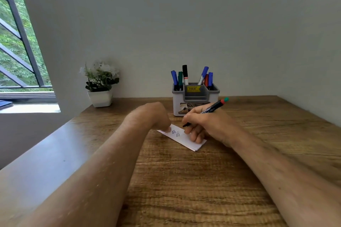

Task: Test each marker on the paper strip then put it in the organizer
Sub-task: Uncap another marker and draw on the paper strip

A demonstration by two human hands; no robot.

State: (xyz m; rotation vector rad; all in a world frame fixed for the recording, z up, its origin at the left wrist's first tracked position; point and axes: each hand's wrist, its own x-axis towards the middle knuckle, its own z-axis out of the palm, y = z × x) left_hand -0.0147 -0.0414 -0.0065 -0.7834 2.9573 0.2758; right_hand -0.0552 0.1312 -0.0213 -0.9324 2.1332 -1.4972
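Observation:
A white paper strip point(186, 142) lies on the wooden table, with small blue scribbles on its left half. My left hand point(155, 116) presses its fingertips on the strip's left end. My right hand point(204, 125) grips a black marker point(214, 107) with a green and red end, its tip down over the strip's far edge. Behind the hands stands a grey and white organizer point(196, 97) holding several blue, green, black and red markers point(185, 74).
A white pot with a flowering plant point(101, 83) stands at the back left near the wall. The wooden table point(184, 180) runs up to the wall behind and at the right. A window point(18, 42) is at the far left.

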